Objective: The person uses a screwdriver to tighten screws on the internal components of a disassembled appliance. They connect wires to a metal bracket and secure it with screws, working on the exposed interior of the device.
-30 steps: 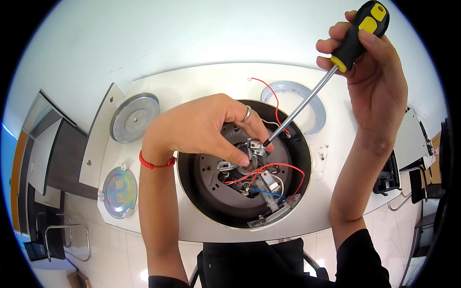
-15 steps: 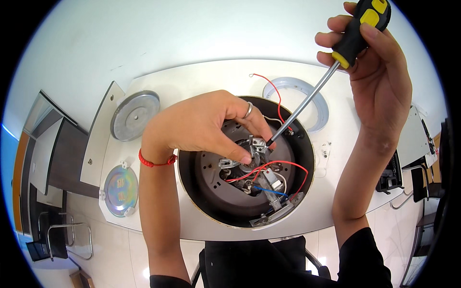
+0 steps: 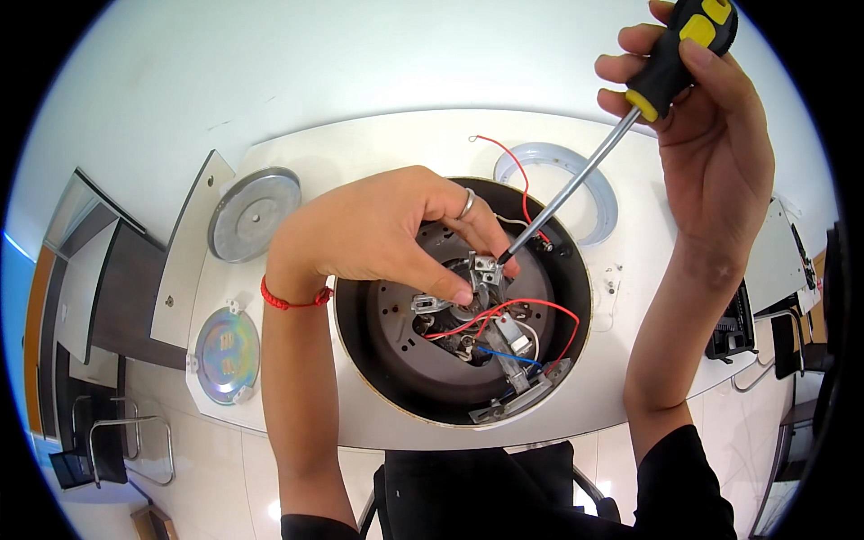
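Between the thumb and fingers of my left hand (image 3: 405,229) is a small metal bracket (image 3: 486,268) inside a round dark appliance housing (image 3: 378,382). My right hand (image 3: 711,126) grips the black and yellow handle of a screwdriver (image 3: 585,171), held high at the upper right. Its long shaft slants down to the left, and the tip meets the bracket by my left fingertips. Whether the tip sits in a screw is too small to tell. Red wires (image 3: 553,306), a blue wire (image 3: 513,357) and a white rectangular component (image 3: 515,337) lie in the housing.
A grey metal lid (image 3: 256,216) and an iridescent disc (image 3: 227,355) lie on the left of the white table (image 3: 378,135). Behind the housing rests a pale ring (image 3: 603,202). Small loose parts (image 3: 612,283) sit to its right, with a black case (image 3: 731,328) farther out.
The screwdriver handle and my right hand have shifted very slightly right. My left hand keeps its hold on the bracket, and the tip stays at it.
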A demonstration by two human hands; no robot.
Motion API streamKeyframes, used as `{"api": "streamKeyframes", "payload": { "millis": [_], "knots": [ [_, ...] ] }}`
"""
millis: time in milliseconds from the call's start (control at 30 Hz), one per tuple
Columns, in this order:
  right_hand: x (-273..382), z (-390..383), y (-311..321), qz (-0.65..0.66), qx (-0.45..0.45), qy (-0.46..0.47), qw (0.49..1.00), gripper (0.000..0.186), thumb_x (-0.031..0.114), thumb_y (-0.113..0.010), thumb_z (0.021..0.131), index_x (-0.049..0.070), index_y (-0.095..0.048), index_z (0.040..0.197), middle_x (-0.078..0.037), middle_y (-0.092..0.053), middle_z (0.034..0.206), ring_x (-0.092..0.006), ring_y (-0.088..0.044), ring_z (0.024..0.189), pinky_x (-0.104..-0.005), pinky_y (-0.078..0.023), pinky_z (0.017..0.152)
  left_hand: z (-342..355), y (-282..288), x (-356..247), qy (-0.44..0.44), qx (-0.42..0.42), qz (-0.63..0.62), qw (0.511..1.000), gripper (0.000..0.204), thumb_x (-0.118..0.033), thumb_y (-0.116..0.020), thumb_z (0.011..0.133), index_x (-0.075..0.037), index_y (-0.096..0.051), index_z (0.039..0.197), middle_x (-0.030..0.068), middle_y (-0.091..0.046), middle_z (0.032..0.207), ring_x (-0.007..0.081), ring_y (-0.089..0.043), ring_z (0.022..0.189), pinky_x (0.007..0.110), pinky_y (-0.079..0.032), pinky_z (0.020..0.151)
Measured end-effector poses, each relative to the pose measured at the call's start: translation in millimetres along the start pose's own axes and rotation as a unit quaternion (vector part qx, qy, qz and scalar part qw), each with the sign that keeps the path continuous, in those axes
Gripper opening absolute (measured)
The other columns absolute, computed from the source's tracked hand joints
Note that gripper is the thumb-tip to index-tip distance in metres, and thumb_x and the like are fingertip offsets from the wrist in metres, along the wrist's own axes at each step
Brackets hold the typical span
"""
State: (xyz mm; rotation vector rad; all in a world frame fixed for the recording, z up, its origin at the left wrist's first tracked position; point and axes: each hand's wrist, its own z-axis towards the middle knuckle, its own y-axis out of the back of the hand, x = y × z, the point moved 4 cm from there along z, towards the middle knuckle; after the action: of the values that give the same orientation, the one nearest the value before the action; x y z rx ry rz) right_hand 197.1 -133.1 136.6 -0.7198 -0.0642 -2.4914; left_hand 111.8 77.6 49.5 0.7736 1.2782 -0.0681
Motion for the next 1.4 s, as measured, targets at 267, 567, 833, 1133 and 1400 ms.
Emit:
{"api": "streamKeyframes", "payload": {
  "millis": [267, 567, 833, 1133, 1400],
  "knots": [
    [0.5, -0.4, -0.6, -0.001, 0.005, 0.011, 1.000, 0.045, 0.020, -0.057, 0.099, -0.014, -0.049, 0.127, -0.026, -0.074, 0.095, -0.0334, -0.082, 0.081, -0.0407, -0.073, 0.067, 0.2, -0.1, -1.2, 0.010, 0.001, 0.006, 1.000, 0.039, -0.005, -0.091, 0.079, 0.001, -0.079, 0.116, 0.0140, -0.081, 0.122, 0.0240, -0.075, 0.119, 0.038, -0.050, 0.114],
    [5.2, -1.6, -2.5, 0.045, -0.011, -0.026, 0.999, 0.045, 0.019, -0.056, 0.099, -0.014, -0.049, 0.128, -0.025, -0.075, 0.094, -0.0339, -0.082, 0.081, -0.0416, -0.073, 0.066, 0.7, 0.2, -1.2, 0.022, -0.004, 0.008, 1.000, 0.039, -0.005, -0.091, 0.079, 0.002, -0.080, 0.116, 0.0136, -0.082, 0.122, 0.0239, -0.075, 0.119, 0.037, -0.050, 0.114],
    [0.6, -2.0, -5.6, 0.019, -0.009, -0.020, 1.000, 0.047, 0.019, -0.059, 0.096, -0.015, -0.048, 0.126, -0.025, -0.074, 0.091, -0.0345, -0.081, 0.078, -0.0413, -0.073, 0.064, 0.7, -0.1, -2.8, 0.015, 0.001, 0.003, 1.000, 0.039, -0.004, -0.091, 0.080, 0.002, -0.080, 0.117, 0.0140, -0.081, 0.122, 0.0243, -0.075, 0.120, 0.038, -0.050, 0.114],
    [3.2, -2.3, -8.7, 0.066, -0.025, -0.072, 0.995, 0.047, 0.019, -0.059, 0.097, -0.016, -0.047, 0.126, -0.025, -0.074, 0.091, -0.0351, -0.081, 0.078, -0.0412, -0.072, 0.065, 1.1, 0.2, -2.5, 0.014, 0.004, 0.012, 1.000, 0.039, -0.005, -0.091, 0.079, 0.001, -0.080, 0.116, 0.0134, -0.082, 0.122, 0.0242, -0.075, 0.119, 0.037, -0.051, 0.114],
    [1.3, -1.7, -5.3, 0.012, -0.013, -0.023, 1.000, 0.046, 0.019, -0.057, 0.097, -0.016, -0.046, 0.126, -0.026, -0.074, 0.090, -0.0347, -0.081, 0.077, -0.0413, -0.073, 0.065, 0.9, 0.5, -0.7, 0.015, 0.002, 0.011, 1.000, 0.039, -0.006, -0.091, 0.079, 0.001, -0.080, 0.117, 0.0133, -0.082, 0.121, 0.0238, -0.075, 0.118, 0.037, -0.051, 0.113]
  ]
}}
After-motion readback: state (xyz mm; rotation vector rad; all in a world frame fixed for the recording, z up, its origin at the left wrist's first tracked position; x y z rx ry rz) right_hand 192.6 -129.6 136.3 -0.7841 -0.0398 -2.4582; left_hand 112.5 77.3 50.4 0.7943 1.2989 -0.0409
